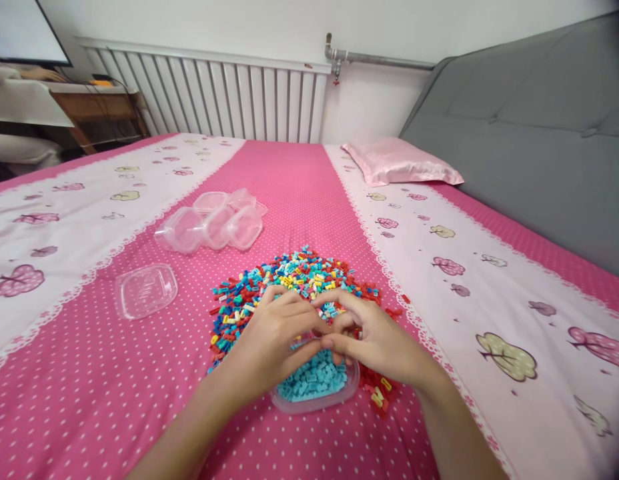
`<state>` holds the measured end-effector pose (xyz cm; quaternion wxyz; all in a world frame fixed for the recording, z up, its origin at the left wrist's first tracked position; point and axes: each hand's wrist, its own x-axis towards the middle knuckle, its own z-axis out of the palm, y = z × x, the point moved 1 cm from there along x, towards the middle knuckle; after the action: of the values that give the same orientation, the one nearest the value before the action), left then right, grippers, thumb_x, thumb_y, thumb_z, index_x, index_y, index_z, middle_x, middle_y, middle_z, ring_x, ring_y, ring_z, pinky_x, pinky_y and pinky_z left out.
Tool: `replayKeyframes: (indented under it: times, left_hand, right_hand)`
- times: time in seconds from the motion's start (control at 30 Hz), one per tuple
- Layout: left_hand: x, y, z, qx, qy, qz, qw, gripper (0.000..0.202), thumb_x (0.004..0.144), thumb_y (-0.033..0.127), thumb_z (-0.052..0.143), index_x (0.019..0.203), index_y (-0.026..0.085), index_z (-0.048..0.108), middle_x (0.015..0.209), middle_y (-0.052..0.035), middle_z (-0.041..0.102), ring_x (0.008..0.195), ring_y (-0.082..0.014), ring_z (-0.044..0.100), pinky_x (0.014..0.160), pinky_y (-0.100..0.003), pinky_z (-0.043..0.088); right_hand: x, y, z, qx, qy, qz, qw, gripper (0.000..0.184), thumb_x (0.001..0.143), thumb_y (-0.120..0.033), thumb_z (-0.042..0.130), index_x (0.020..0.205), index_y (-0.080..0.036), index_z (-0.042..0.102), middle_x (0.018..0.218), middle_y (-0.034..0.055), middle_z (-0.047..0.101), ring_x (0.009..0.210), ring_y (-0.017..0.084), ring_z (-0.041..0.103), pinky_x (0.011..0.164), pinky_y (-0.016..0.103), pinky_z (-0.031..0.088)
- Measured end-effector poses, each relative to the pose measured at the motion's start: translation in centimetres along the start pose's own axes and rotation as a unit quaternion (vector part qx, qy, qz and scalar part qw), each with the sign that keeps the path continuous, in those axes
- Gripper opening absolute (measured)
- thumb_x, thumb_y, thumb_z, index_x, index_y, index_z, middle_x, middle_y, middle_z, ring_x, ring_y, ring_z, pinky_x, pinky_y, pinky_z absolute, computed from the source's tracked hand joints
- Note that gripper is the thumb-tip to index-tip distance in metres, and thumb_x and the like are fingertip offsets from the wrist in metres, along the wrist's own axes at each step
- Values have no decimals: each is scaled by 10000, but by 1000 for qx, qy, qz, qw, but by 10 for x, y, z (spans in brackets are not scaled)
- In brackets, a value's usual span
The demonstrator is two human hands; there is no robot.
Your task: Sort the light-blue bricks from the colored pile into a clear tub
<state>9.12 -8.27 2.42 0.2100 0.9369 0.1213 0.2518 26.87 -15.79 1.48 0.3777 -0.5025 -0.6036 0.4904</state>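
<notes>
A clear plastic container [317,402] holding many light-blue building bricks [314,379] sits on the bed just below my hands. Over its far rim, my left hand [282,327] and my right hand [372,333] meet at the fingertips. Both have curled fingers, with the thumbs close together. Whatever is pinched between them is too small or hidden to make out. Around and beyond the container spreads a heap of mixed small bricks [304,270] in red, blue, yellow, white and turquoise, partly covered by my hands.
A clear lid [147,291] lies flat to the left. Behind it are several clear empty containers [219,225] grouped together. The bed has a pink dotted cover [289,173], with a pink pillow [399,162] and grey headboard [529,120] at right. Another person's hand [42,74] rests on a desk.
</notes>
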Motion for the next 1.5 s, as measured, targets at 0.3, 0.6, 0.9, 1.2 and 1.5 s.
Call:
replayKeyframes:
  times: [0.3, 0.6, 0.9, 1.2, 1.5]
  left_hand:
    - [-3, -2, 5, 19, -27, -7, 999, 75, 930, 287, 653, 892, 223, 662, 798, 27, 692, 832, -168, 547, 871, -352, 278]
    - [-4, -2, 12, 52, -100, -9, 994, 111, 910, 321, 672, 883, 215, 681, 841, 4, 685, 839, -185, 569, 893, -378, 278]
    - [-3, 0, 9, 49, -87, -17, 995, 177, 908, 403, 668, 955, 234, 693, 858, 23, 677, 841, -164, 568, 888, -362, 275]
    - [2, 3, 4, 37, -69, -21, 997, 195, 991, 345, 538, 937, 225, 681, 840, 28, 684, 826, -146, 584, 911, -353, 272]
    - [0, 2, 1, 49, -46, -25, 997, 220, 1005, 324, 515, 892, 209, 665, 851, 21, 699, 842, -152, 591, 938, -361, 271]
  right_hand:
    - [-4, 0, -7, -28, 15, -17, 999, 248, 910, -257, 639, 1147, -223, 573, 608, -80, 488, 546, 92, 459, 517, 211, 332]
    - [-4, -5, -4, -27, 47, -29, 998, 144, 886, -334, 677, 898, -200, 628, 638, -51, 499, 570, 98, 456, 525, 218, 339]
    - [-10, -7, -8, 13, 57, -126, 990, 385, 881, -514, 658, 696, -178, 631, 583, -13, 531, 509, 99, 436, 462, 228, 327]
    - [-18, -12, -9, 4, 58, -137, 989, 455, 842, -612, 674, 649, -202, 631, 539, -15, 522, 480, 105, 428, 453, 252, 298]
    - [-28, -18, -11, 119, 153, -271, 943, 496, 867, -664, 609, 607, -242, 612, 443, -47, 395, 404, 101, 330, 451, 268, 309]
